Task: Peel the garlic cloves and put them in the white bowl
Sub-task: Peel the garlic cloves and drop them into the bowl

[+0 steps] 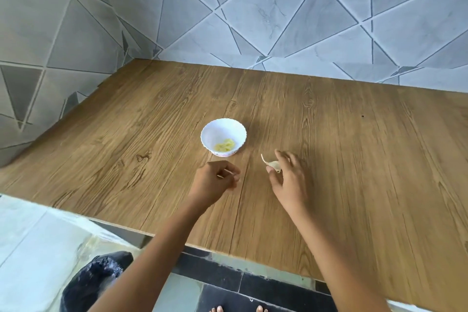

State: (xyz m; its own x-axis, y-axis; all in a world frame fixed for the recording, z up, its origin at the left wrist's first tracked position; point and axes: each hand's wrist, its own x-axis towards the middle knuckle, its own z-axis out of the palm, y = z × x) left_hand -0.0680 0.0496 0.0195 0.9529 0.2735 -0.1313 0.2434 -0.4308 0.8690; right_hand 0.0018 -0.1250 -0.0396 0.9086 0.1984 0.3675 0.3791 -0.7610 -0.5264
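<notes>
Garlic clove | pinched in right fingers | near white bowl

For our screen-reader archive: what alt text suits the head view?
The right hand holds a partly peeled garlic clove over a wooden countertop, while the left hand pinches a pale sliver, probably peel. Behind them, a white bowl holds peeled cloves.

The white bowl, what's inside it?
Pale yellow peeled garlic pieces lie at the bottom of the white bowl. Its near wall hides part of the base.
</notes>
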